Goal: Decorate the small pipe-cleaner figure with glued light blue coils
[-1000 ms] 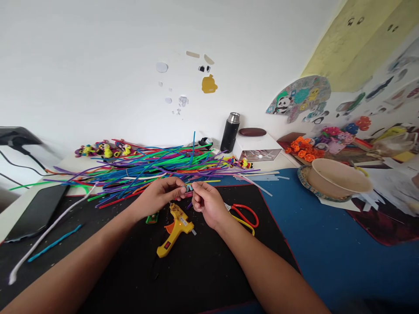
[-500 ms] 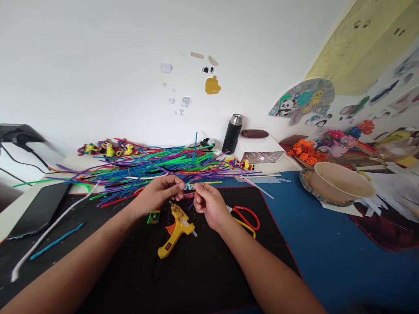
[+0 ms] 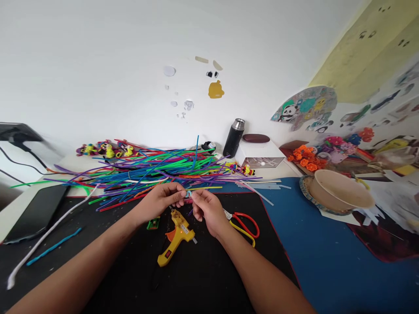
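Between my two hands is a small light-blue bent piece [image 3: 189, 194], arched in the middle. My left hand [image 3: 165, 199] pinches its left end with thumb and fingers. Its right end is pinched by my right hand [image 3: 207, 208], fingers curled. Just below them a yellow glue gun [image 3: 178, 237] lies on the black mat [image 3: 203, 279], its nozzle toward my left hand. Scissors with red and yellow handles [image 3: 245, 224] lie beside my right wrist. A small green object [image 3: 153, 223] rests under my left wrist.
Behind my hands spreads a pile of colourful pipe cleaners [image 3: 157, 165]. A black flask [image 3: 233, 138] and white box [image 3: 261, 153] stand at the back. To the right is a beige bowl [image 3: 343, 189]; at left, a phone [image 3: 36, 213] and blue twisted stem [image 3: 54, 247].
The light-blue piece, wavy before, now shows a single arch, and my hands are slightly closer together. The view has shifted a little.
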Motion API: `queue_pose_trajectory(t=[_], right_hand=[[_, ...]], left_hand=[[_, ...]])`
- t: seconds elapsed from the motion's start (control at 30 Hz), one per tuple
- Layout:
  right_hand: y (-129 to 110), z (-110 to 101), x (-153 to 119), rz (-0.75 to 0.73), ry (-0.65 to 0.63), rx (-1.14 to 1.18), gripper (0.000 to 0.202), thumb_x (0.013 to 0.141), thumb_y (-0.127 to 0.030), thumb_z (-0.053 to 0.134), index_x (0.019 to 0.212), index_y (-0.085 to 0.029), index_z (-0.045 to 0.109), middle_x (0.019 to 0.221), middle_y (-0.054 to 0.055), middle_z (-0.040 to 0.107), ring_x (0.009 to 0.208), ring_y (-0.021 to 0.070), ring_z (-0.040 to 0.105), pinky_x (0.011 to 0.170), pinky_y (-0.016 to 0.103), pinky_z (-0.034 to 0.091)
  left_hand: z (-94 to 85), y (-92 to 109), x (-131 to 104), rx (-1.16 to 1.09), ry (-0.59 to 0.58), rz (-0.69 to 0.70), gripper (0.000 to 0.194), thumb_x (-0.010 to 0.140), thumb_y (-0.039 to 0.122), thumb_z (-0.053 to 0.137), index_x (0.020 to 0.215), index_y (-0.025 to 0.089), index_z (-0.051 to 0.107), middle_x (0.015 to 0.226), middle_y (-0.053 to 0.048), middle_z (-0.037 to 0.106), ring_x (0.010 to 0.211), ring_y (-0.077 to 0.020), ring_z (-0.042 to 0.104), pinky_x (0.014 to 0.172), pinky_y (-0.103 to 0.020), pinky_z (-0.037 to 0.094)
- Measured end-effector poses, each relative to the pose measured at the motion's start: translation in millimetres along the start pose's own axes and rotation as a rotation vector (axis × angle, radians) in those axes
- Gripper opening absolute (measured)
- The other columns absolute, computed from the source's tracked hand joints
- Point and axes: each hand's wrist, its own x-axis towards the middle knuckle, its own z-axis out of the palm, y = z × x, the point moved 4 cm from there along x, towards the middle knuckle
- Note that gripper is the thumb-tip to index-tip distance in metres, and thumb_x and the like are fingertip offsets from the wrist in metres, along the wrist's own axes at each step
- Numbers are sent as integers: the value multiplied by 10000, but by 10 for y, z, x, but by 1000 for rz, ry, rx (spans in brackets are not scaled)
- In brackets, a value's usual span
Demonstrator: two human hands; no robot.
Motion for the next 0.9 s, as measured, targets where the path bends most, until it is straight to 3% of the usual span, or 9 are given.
queue_pose_trajectory(t=[0.1, 0.2, 0.3, 0.4, 0.53, 0.73, 0.9], right_hand=[[12, -12, 9, 0, -3, -38, 461, 759, -604, 850, 834, -205, 629, 539, -76, 540, 405, 81, 442, 387, 206, 278], [-13, -10, -13, -52, -5, -137, 411, 832, -591, 790, 860, -214, 629, 529, -80, 523, 405, 91, 429, 406, 222, 305], [-101, 1, -74, -202, 39, -341, 306, 926, -510, 714, 886, -213, 653, 552, -71, 514, 443, 107, 452, 465, 244, 359], [-225, 35, -163, -438, 87, -635, 203, 981, -380, 657, 899, -202, 710, 615, -34, 567, 534, 129, 520, 546, 258, 401], [-301, 74, -224, -658, 43, -891, 148, 1005, -261, 625, 980, -200, 757, 717, 10, 711, 591, 141, 618, 606, 257, 444], [-328, 30, -201, -765, 30, -1067, 144, 1037, -219, 602, 1045, -214, 746, 889, 46, 821, 731, 177, 743, 695, 272, 501], [-282, 44, -199, -790, -17, -1135, 147, 1054, -230, 591, 1031, -215, 736, 863, 44, 817, 738, 191, 761, 689, 287, 509]], left_hand=[[-18, 6, 4, 37, 15, 14, 496, 900, 680, 709, 917, 183, 707, 825, -37, 716, 794, -204, 659, 767, -321, 532], [-138, 89, -15, 148, 177, 71, 470, 919, 660, 689, 1020, 201, 705, 997, -50, 728, 960, -237, 664, 871, -335, 519], [-261, 161, -53, 272, 298, 44, 478, 943, 681, 632, 941, 204, 668, 871, -7, 667, 823, -200, 613, 745, -290, 479], [-273, 147, -64, 336, 216, -61, 567, 961, 729, 544, 779, 199, 628, 660, 30, 544, 626, -161, 505, 585, -264, 383], [-159, 93, -48, 276, 14, -141, 627, 935, 780, 520, 747, 193, 638, 660, 11, 592, 622, -173, 561, 576, -264, 420], [-129, 104, -43, 269, -29, -181, 659, 965, 795, 445, 788, 195, 653, 720, -6, 638, 679, -186, 607, 602, -264, 454], [-169, 64, -53, 287, -13, -206, 607, 997, 745, 459, 869, 197, 685, 761, -2, 646, 700, -179, 603, 596, -254, 439]])
